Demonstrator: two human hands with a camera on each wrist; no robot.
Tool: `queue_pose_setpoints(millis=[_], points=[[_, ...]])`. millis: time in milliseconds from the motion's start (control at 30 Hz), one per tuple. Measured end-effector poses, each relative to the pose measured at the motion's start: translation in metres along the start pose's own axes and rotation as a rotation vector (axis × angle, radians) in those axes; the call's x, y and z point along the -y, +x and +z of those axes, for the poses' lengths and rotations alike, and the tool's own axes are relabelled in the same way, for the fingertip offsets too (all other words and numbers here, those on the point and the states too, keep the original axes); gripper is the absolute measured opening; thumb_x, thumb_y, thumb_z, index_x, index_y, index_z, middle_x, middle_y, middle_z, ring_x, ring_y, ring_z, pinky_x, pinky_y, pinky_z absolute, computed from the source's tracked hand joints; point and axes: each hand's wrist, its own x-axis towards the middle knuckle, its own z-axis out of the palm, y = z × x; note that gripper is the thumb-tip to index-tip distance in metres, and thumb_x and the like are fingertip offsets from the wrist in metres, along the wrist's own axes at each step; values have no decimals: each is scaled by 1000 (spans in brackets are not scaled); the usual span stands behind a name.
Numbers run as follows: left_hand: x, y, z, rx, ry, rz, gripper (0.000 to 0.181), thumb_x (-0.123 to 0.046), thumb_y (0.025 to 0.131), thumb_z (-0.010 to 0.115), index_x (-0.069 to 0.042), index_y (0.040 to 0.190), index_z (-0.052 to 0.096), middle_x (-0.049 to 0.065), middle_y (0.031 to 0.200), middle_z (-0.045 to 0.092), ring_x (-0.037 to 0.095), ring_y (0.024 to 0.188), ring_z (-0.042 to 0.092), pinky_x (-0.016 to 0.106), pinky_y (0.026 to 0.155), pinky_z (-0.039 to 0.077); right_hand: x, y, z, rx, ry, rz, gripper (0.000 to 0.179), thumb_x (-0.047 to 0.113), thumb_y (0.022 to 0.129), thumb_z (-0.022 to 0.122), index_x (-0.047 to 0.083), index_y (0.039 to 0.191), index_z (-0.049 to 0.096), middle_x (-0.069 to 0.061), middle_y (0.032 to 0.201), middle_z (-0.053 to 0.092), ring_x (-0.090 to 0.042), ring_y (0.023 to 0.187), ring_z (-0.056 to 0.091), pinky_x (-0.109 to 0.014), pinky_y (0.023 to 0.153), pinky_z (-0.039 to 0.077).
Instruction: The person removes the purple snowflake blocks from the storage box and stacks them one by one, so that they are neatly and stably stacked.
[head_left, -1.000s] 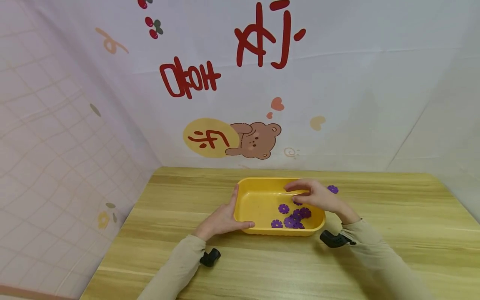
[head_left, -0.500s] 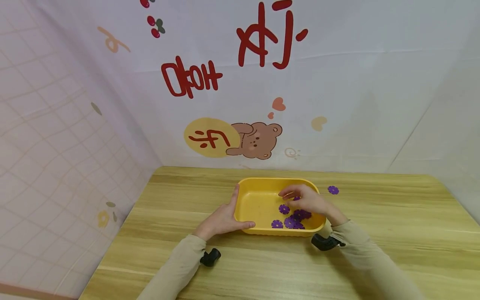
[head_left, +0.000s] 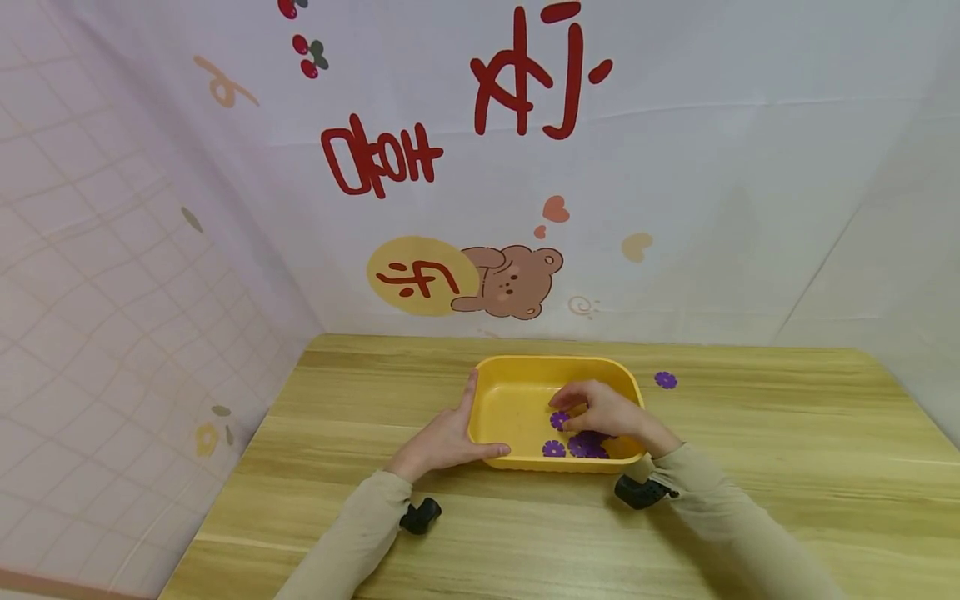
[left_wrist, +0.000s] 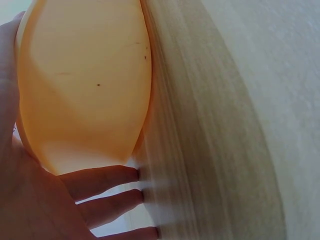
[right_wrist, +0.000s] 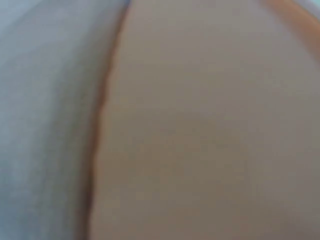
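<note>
My left hand [head_left: 442, 437] holds the left end of a yellow plastic bin [head_left: 558, 465]. Its thumb lies over the near rim and its index finger runs along the end wall. The left wrist view shows the bin's outer wall [left_wrist: 95, 85] beside that hand's spread fingers [left_wrist: 107, 177]. Inside the bin, my right hand [head_left: 603, 412] reaches down from the right. Its thumb and index finger pinch a purple notched snowflake disc [head_left: 559, 420]. Several more purple discs [head_left: 587, 446] lie piled beneath this hand, partly hidden, with a single disc [head_left: 553, 449] to their left.
Another purple disc [head_left: 665, 380] lies on the wood-grain table [head_left: 787, 433], right of the bin. A printed cloth backdrop [head_left: 675, 167] rises behind the table. Black wrist cameras hang below both sleeves. The right wrist view is mostly filled by a blurred bin wall [right_wrist: 195, 125].
My right hand has moved left and down, deeper into the bin, and its fingers have closed on a disc, which has shifted slightly left. My left hand stays on the bin.
</note>
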Motion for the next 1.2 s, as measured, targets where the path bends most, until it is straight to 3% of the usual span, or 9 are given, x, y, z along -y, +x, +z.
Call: queue_pose_setpoints(millis=[233,433,567,767,967,1200], points=[[-1,-1,1,-4,-3,-3,125,-61,75,74,-16,155,-12,24,118,58,21,88,56,44,91,45,-1,0,9,-31,-118,-43,25,-1,77,77,-1,101,69,-11,98,67,-27,88,62,-40,79,52],[-2,-3,0,-3,7,9,126,-60,75,74,-13,154,-12,18,101,61,19,80,55,42,89,47,1,1,17,-41,-212,-57,23,1,77,79,2,98,69,-7,92,64,-22,80,58,-32,73,50],[-2,-3,-1,-6,6,11,126,-60,75,74,-12,154,-12,19,103,61,19,82,55,43,90,46,3,2,18,-38,-241,-45,22,2,78,79,3,97,69,-5,91,64,-22,80,58,-32,73,50],[-3,-4,0,-7,-10,15,126,-60,75,74,-12,154,-11,28,121,56,21,90,57,45,93,44,3,2,18,-26,-223,-30,27,1,76,79,2,100,68,-5,91,65,-21,82,60,-32,75,51],[-2,-4,1,-3,0,13,125,-60,75,74,-13,154,-11,25,115,58,21,88,57,44,92,45,1,0,19,-27,-152,-79,26,5,75,81,1,97,68,-3,89,64,-18,81,62,-30,73,53],[-3,-5,0,7,-6,24,125,-60,76,74,-13,154,-12,15,99,60,18,81,56,42,87,47,3,-1,15,-87,-110,-102,28,6,74,82,2,98,69,-3,90,64,-19,82,62,-31,74,52]])
